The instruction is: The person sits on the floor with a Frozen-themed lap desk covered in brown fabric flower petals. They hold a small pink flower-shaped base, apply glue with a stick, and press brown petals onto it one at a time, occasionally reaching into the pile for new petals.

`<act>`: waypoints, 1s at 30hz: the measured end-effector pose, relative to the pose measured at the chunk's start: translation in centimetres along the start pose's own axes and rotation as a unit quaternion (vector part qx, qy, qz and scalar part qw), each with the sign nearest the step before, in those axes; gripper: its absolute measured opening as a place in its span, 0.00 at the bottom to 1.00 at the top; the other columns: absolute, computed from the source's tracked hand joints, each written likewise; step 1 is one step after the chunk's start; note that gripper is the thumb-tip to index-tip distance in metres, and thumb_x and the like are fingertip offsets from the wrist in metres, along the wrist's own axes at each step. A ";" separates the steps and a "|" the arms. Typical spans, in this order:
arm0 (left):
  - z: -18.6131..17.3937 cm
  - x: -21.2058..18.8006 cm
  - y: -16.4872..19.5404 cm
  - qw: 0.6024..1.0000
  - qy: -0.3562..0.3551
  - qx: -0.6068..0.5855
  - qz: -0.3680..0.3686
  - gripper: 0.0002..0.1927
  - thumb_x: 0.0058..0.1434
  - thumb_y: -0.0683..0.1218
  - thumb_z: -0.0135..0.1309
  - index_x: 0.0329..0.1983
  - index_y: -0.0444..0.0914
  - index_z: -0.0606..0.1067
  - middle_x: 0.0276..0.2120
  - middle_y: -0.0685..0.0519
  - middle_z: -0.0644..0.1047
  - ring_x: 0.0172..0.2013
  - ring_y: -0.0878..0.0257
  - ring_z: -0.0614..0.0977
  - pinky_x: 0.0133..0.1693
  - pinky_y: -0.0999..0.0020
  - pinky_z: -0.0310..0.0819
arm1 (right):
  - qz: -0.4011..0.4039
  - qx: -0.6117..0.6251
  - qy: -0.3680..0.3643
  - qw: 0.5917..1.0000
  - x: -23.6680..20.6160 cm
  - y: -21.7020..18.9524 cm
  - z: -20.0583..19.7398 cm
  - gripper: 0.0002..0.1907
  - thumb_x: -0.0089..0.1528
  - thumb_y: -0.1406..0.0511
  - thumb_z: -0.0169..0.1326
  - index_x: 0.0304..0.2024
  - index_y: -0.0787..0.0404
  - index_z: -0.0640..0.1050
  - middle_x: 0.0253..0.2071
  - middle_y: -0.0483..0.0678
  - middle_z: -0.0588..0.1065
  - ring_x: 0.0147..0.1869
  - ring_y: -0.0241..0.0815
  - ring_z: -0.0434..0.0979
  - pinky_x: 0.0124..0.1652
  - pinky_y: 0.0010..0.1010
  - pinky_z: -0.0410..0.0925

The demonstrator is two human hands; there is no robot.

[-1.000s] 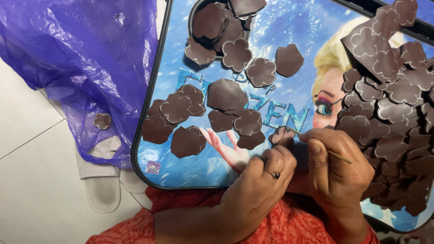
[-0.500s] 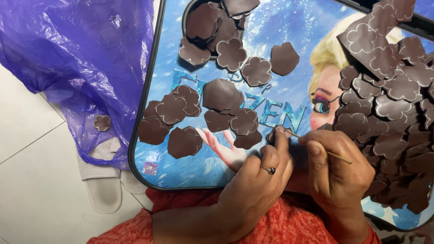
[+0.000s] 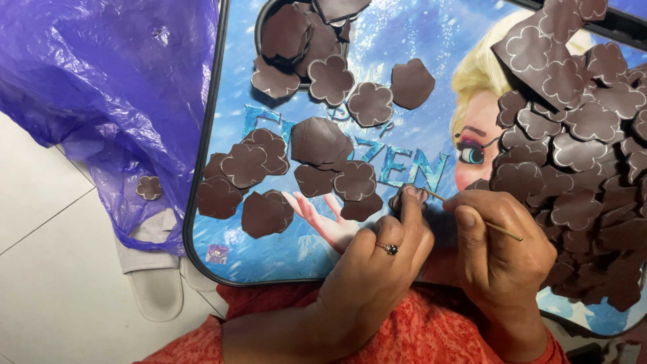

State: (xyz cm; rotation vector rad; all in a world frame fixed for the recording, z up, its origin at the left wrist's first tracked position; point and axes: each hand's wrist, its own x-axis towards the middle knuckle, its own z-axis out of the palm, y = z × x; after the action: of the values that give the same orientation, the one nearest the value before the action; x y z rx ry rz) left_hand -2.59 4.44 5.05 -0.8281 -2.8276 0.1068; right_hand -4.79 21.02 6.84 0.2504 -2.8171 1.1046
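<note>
Brown flower-shaped cutout [image 3: 407,197] is pinched at the left hand [image 3: 377,269] fingertips over the blue tray [image 3: 404,40]; thin stick [image 3: 472,214] is gripped by the right hand [image 3: 502,253]. Cutout could be torn or dropped among loose pieces [image 3: 579,162] if pressed hard.

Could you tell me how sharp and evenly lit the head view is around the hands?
Head view: soft, even light, no hard shadows; the left hand, right hand and thin stick are sharp; mild sheen on the purple plastic bag; no motion blur.
</note>
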 end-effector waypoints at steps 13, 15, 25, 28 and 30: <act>-0.4 0.2 -0.5 1.000 -0.004 -0.022 -0.015 0.24 0.65 0.50 0.47 0.63 0.39 0.76 0.59 0.55 0.75 0.39 0.69 0.72 0.35 0.76 0.61 | 0.011 0.010 0.006 1.000 -0.5 0.3 -0.3 0.06 0.75 0.70 0.53 0.43 0.67 0.77 0.39 0.50 0.78 0.35 0.36 0.77 0.36 0.23 0.69; -0.4 0.0 -0.7 0.999 -0.006 -0.031 -0.015 0.24 0.66 0.50 0.47 0.64 0.39 0.75 0.59 0.55 0.75 0.38 0.70 0.71 0.35 0.75 0.60 | -0.003 0.009 0.002 1.000 -0.5 0.3 -0.3 0.06 0.75 0.70 0.52 0.44 0.67 0.77 0.38 0.50 0.78 0.37 0.37 0.78 0.38 0.23 0.70; 0.0 -0.2 -0.7 0.998 0.001 -0.060 -0.027 0.26 0.65 0.49 0.47 0.66 0.40 0.74 0.61 0.58 0.73 0.41 0.69 0.72 0.36 0.74 0.61 | -0.019 -0.011 -0.017 1.000 -1.0 -0.2 -0.3 0.05 0.72 0.70 0.54 0.41 0.65 0.77 0.36 0.48 0.77 0.33 0.39 0.76 0.34 0.25 0.68; 0.0 -0.3 -0.7 0.998 -0.008 -0.062 -0.020 0.27 0.64 0.49 0.47 0.66 0.39 0.74 0.60 0.58 0.73 0.39 0.69 0.71 0.35 0.75 0.60 | -0.009 -0.009 -0.014 1.000 -1.1 -0.1 -0.5 0.05 0.71 0.69 0.54 0.41 0.65 0.77 0.36 0.49 0.77 0.32 0.38 0.75 0.34 0.25 0.67; 0.0 -0.3 -0.8 0.997 -0.004 -0.071 -0.022 0.26 0.64 0.49 0.47 0.65 0.40 0.75 0.60 0.58 0.73 0.39 0.69 0.71 0.35 0.74 0.61 | 0.001 -0.026 -0.017 1.000 -1.4 -0.1 -0.7 0.05 0.71 0.70 0.54 0.40 0.65 0.78 0.35 0.49 0.77 0.31 0.39 0.75 0.33 0.25 0.67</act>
State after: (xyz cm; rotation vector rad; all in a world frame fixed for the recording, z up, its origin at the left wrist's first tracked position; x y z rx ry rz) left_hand -2.78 3.64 5.09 -0.7930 -2.8868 -0.0975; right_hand -3.40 21.59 7.24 0.2635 -2.8716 1.0351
